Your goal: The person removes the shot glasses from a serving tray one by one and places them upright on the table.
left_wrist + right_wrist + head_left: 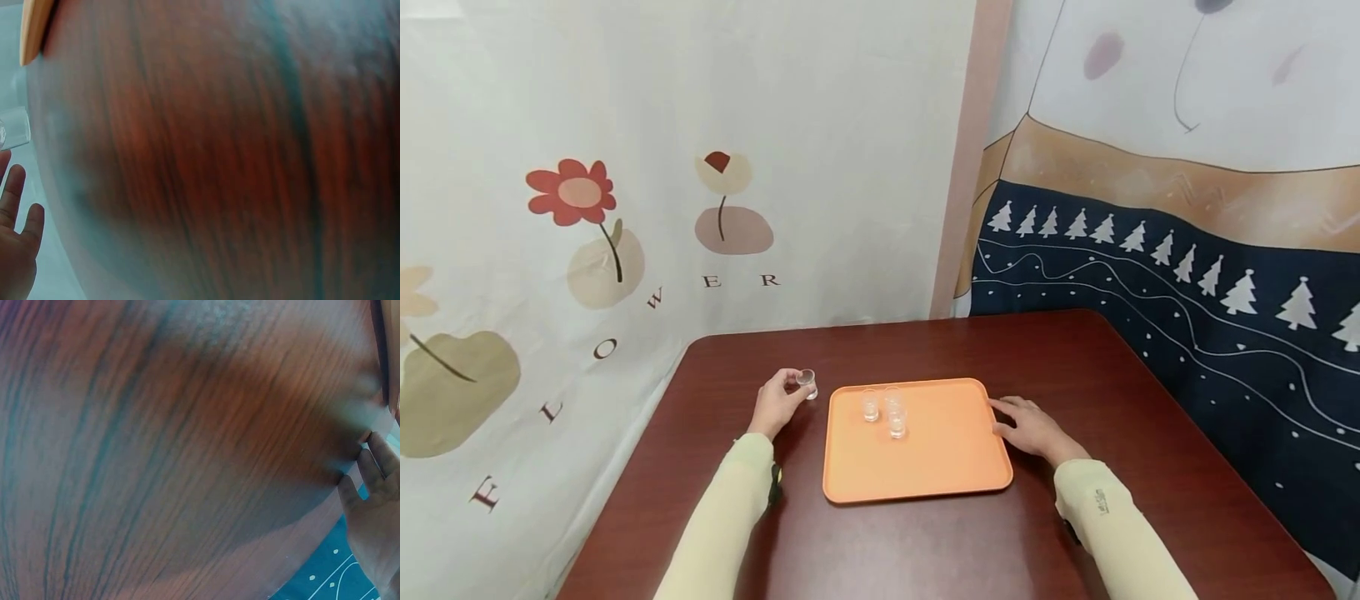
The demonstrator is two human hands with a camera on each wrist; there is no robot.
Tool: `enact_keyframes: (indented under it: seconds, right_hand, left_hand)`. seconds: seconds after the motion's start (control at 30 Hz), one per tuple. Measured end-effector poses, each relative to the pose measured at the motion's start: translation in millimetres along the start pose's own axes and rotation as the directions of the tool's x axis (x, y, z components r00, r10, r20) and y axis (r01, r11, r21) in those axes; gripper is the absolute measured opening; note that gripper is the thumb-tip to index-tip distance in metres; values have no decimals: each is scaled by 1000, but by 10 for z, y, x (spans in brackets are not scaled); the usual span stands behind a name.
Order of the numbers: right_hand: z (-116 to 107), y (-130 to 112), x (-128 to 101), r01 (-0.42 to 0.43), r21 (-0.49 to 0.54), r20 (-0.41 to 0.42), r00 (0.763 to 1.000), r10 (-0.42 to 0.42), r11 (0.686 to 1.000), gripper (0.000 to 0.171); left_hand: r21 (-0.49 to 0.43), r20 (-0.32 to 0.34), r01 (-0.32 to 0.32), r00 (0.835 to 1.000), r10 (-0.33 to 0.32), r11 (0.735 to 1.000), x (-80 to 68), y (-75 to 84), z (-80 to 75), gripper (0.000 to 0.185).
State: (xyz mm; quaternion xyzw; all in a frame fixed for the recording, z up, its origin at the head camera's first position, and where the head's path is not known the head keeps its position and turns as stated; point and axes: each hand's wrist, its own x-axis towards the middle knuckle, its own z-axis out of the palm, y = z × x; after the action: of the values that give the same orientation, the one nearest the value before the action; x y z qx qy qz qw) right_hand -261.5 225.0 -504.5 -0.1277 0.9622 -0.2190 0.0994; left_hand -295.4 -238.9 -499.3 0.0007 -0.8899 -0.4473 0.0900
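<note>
Left of the tray, the left hand pinches a glass; the right hand, fingers extended, could nudge other glasses over.

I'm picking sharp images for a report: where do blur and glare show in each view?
Head: tray edges fairly crisp, soft glare on the near tabletop; left wrist: tabletop blurred, pale glare at upper right; right wrist: tabletop blurred too, pale glare near top centre.

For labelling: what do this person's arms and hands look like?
The left sleeve and right sleeve are pale yellow; the right one bears dark lettering. A dark item shows beside the end of the left one. The left hand and right hand are ungloved.
</note>
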Motion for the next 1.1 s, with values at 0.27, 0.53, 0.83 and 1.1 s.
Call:
enact_keyframes:
  seconds: [0.27, 0.53, 0.83, 1.1]
  right_hand:
    - [-30, -46, 29, 5, -13, 1, 1000, -5, 1000, 56]
    - [-44, -71, 80, 0, -3, -20, 1000, 0, 1000, 56]
    - [47, -7, -31, -10, 8, -5, 1000, 10, 1000, 55]
    - [50, 1, -12, -1, -5, -7, 1000, 1, 1000, 56]
  left_hand:
    - [12, 31, 40, 999, -40, 999, -26, -34, -26, 55]
    - [-82, -42, 14, 999, -18, 997, 34, 185, -144, 69]
    - [-210, -28, -28, 999, 22, 977, -149, 454, 82, 65]
    - [-173, 46, -41, 998, 50, 984, -288, 558, 340, 59]
